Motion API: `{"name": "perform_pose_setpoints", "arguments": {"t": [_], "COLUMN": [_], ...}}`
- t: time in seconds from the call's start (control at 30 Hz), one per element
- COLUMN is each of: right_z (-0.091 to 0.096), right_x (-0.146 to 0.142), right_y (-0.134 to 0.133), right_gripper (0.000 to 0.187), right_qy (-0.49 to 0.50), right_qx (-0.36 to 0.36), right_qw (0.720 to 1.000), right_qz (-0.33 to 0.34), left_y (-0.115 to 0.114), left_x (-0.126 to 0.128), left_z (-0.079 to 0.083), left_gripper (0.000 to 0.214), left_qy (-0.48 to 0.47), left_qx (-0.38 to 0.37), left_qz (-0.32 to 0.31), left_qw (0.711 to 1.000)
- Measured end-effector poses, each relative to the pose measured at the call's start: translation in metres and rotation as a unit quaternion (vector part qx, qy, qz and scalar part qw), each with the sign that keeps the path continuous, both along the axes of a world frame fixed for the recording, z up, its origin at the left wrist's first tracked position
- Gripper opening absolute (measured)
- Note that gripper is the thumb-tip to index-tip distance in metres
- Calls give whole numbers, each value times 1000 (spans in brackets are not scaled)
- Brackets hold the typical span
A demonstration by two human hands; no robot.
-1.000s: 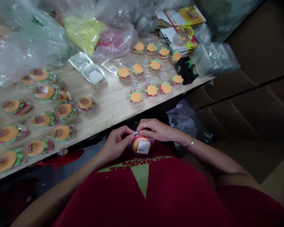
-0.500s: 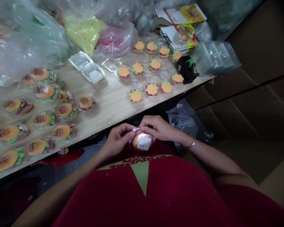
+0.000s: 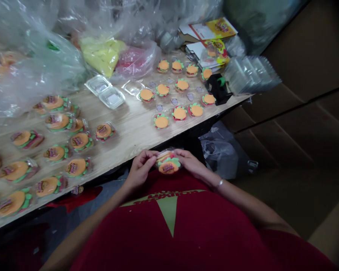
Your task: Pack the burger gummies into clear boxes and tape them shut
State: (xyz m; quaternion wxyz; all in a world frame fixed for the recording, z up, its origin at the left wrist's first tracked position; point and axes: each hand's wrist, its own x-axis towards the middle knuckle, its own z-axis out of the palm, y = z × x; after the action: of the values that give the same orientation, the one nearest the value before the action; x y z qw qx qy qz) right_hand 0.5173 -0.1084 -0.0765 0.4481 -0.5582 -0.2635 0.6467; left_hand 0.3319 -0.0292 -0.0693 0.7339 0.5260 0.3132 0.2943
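Note:
Between my two hands, just off the table's front edge, is a toy burger in a clear plastic case (image 3: pixel 168 162). Its orange bun bears a printed label, with green and red layers beside it. My left hand (image 3: pixel 141 167) pinches the case's left side between thumb and fingers. On the opposite side, my right hand (image 3: pixel 190 162) grips the case's edge, its fingertips partly hidden behind it. Closest on the table are a packed burger (image 3: pixel 105 131) and an uncased-looking burger with a plain bun (image 3: pixel 161 121).
Several packed burgers (image 3: pixel 77 167) cover the table's left part. Plain burgers stand in rows to the right, near a black tape dispenser (image 3: pixel 219 89) and stacked clear cases (image 3: pixel 251 74). An open case (image 3: pixel 112 97) lies mid-table. Plastic bags (image 3: pixel 101 54) and printed boxes (image 3: pixel 211 29) line the back.
The cased burger has been turned: its white sticker faced me before, and now the printed bun shows. My right hand has shifted from the case's top edge to its right side.

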Motion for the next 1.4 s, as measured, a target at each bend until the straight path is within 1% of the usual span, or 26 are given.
{"name": "perform_pose_setpoints", "arguments": {"t": [0.03, 0.07, 0.1, 0.17, 0.23, 0.33, 0.4, 0.47, 0.57, 0.7, 0.87, 0.93, 0.97, 1.0, 1.07, 1.1, 1.13, 1.17, 1.2, 1.23, 1.27, 1.33, 1.4], "right_z": [3, 7, 10, 16, 19, 20, 19, 19, 20, 20, 18, 15, 13, 12, 11, 12, 14, 17, 20, 25, 30, 38, 41], "right_x": [1, 2, 3, 3, 1, -2, -4, -5, -6, -8, -12, -10, -6, 0, 23, 40, 63, 89, 118, 150, 181, 238, 279], "right_y": [-1, -2, -2, -2, -1, 2, 4, 7, 11, 15, 14, 12, 11, 11, 14, 18, 24, 32, 41, 51, 61, 79, 94], "right_gripper": [23, 24, 23, 19, 16, 15, 16, 16, 17, 18, 22, 25, 27, 29, 33, 33, 33, 29, 24, 20, 17, 15, 15], "right_qy": [-30, -55, -74, -96, -104, -104, -110, -108, -87, -82, -93, -75, -63, -47, -31, -46, -80, -146, -238, -321, -351, -378, -395], "right_qx": [36, 68, 97, 138, 156, 158, 159, 162, 162, 150, 120, 124, 129, 132, 132, 132, 128, 131, 122, 94, 78, 60, 40], "right_qw": [998, 994, 991, 985, 981, 981, 981, 981, 983, 985, 988, 990, 990, 989, 986, 984, 984, 980, 962, 928, 907, 882, 862], "right_qz": [-36, -58, -63, -48, -46, -33, -24, -25, -28, -16, -15, -3, 10, 37, 101, 112, 100, 43, -59, -167, -219, -276, -315], "left_y": [1, 1, 2, 2, 3, 3, 4, 7, 12, 16, 15, 13, 11, 9, 2, -1, -5, -7, -9, -11, -11, -11, -8], "left_x": [0, 0, -1, -2, -3, 1, 5, 10, 15, 18, 23, 23, 22, 21, 20, 21, 22, 24, 26, 29, 32, 37, 39], "left_z": [-6, -10, -13, -12, -5, 10, 18, 22, 22, 20, 20, 19, 19, 18, 16, 15, 15, 15, 15, 15, 16, 16, 16], "left_gripper": [18, 20, 22, 23, 23, 22, 23, 24, 24, 26, 34, 32, 30, 28, 32, 35, 35, 33, 28, 25, 23, 23, 25], "left_qy": [6, 12, 18, 31, 43, 73, 88, 93, 98, 102, 122, 107, 94, 81, 67, 65, 67, 67, 66, 65, 67, 80, 104], "left_qx": [-44, -76, -95, -100, -78, -34, -19, -14, -15, -51, -89, -106, -128, -161, -236, -265, -283, -290, -290, -288, -285, -270, -236], "left_qz": [26, 43, 50, 45, 18, -36, -64, -75, -87, -112, -59, -67, -80, -90, -89, -77, -63, -51, -41, -38, -38, -50, -73], "left_qw": [999, 996, 994, 993, 996, 996, 994, 993, 991, 987, 987, 986, 984, 979, 965, 959, 955, 953, 954, 955, 955, 958, 963]}}
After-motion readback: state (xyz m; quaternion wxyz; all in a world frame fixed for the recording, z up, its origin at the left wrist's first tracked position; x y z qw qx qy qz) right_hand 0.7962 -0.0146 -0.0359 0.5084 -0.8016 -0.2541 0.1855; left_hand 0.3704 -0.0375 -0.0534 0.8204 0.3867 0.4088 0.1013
